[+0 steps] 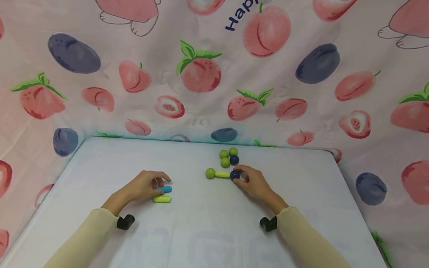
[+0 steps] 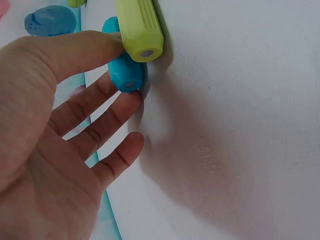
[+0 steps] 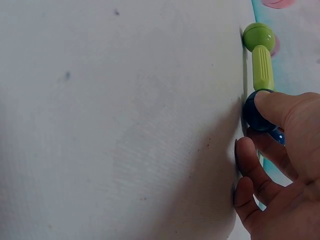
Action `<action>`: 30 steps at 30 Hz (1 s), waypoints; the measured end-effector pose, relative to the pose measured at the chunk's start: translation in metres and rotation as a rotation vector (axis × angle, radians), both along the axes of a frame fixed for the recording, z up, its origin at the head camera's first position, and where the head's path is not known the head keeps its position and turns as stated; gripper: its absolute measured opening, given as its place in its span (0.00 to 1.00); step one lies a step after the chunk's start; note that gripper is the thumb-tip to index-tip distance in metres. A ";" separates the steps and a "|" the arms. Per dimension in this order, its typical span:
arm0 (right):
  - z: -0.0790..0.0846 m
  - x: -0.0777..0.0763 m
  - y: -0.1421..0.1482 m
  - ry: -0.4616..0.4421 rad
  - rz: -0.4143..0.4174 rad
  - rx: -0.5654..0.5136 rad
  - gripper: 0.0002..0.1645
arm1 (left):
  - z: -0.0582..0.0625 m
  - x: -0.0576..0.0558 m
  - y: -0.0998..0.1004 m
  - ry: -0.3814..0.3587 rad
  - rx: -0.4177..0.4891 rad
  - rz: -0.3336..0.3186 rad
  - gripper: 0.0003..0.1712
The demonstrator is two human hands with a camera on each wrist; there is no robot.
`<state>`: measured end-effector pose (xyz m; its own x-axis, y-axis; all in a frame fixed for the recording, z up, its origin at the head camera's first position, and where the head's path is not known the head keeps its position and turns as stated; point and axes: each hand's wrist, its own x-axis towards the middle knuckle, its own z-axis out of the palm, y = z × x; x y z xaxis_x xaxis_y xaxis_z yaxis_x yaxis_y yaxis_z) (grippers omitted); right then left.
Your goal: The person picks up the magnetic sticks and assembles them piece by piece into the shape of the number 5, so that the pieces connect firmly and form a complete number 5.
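On the left of the white table, the left hand [image 1: 144, 186] pinches a short blue rod [image 2: 127, 75] between thumb and fingers. Its remaining fingers are spread behind the rod in the left wrist view. A yellow-green rod [image 1: 162, 199] with a grey metal spot on its end lies right beside the blue one. Farther right, the right hand [image 1: 255, 183] grips a dark blue ball [image 3: 258, 112] with thumb and fingertips. That ball sits at one end of another yellow-green rod [image 1: 222, 174], and a green ball [image 1: 210, 173] is at the other end, forming a straight piece.
Just behind the joined piece, several loose balls sit in a cluster: green balls [image 1: 225, 162] and a dark blue ball [image 1: 234, 159]. A fruit-printed cloth [image 1: 196, 119] hangs along the back of the white table [image 1: 190, 238]. A sliver of yellow shows past the right wrist.
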<state>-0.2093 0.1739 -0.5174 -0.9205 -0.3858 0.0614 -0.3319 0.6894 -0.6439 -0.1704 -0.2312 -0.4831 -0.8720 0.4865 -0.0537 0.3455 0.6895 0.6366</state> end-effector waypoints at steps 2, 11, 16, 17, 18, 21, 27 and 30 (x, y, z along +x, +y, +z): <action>0.000 0.000 0.001 0.000 -0.002 -0.002 0.26 | 0.001 -0.001 0.001 0.000 0.002 -0.006 0.18; 0.002 0.000 0.004 0.005 -0.005 -0.003 0.26 | 0.002 -0.006 0.004 0.000 -0.001 -0.018 0.14; 0.004 0.002 0.004 0.002 -0.004 -0.009 0.26 | -0.001 -0.005 0.005 0.007 -0.007 -0.021 0.13; 0.004 0.002 0.004 0.002 -0.002 -0.011 0.26 | -0.001 -0.005 0.004 0.008 -0.006 -0.021 0.13; 0.004 0.002 0.003 0.003 0.000 -0.015 0.26 | -0.001 -0.004 0.004 0.008 -0.006 -0.017 0.13; 0.003 0.002 0.002 0.003 0.005 -0.024 0.25 | -0.001 -0.002 0.003 0.007 0.001 -0.011 0.13; -0.001 0.001 0.001 0.005 0.020 -0.032 0.24 | -0.004 -0.001 0.001 0.006 0.006 0.003 0.14; -0.002 0.000 0.003 0.008 0.011 -0.020 0.25 | -0.006 -0.002 0.002 0.007 0.008 0.016 0.14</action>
